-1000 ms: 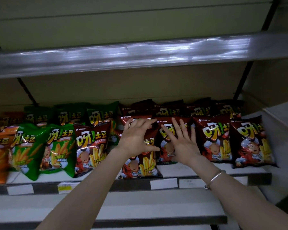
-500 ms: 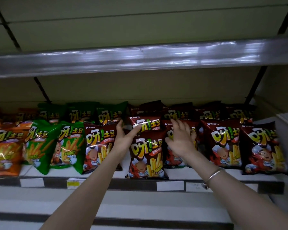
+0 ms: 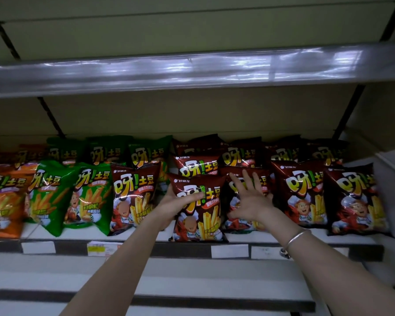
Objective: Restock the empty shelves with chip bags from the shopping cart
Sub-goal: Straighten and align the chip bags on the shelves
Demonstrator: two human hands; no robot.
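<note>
The dark red chip bag [image 3: 205, 215] you are placing stands upright at the front edge of the middle shelf [image 3: 180, 250], in the gap between two other dark red bags. Your left hand [image 3: 176, 204] grips its left edge, thumb curled across the printed front and fingers hidden behind it. Your right hand [image 3: 249, 201] is spread flat with straight fingers, pressing on the neighbouring red bag [image 3: 263, 182] just to the right, seemingly to hold it back and make room. To finish well, ease the held bag straight back until its face lines up with the front row, label forward and base flat on the shelf, so it does not lean on the bag behind it [image 3: 197, 166]. Pinch lightly: these bags look puffed with air, so a hard squeeze could crush the chips or make the foil slip. Let go on the right only once the new bag stands by itself, or the row may slump sideways. The red bag on the left [image 3: 135, 197] tilts a little and touches the green bags [image 3: 89, 195] beyond it, so mind you do not knock it. A bracelet [image 3: 298, 238] sits on your right wrist; keep it off the foil. The upper shelf [image 3: 192, 67] and the lower shelf [image 3: 192, 273] carry no bags where they show, so plenty of restocking looks left. The shopping cart is out of view.
</note>
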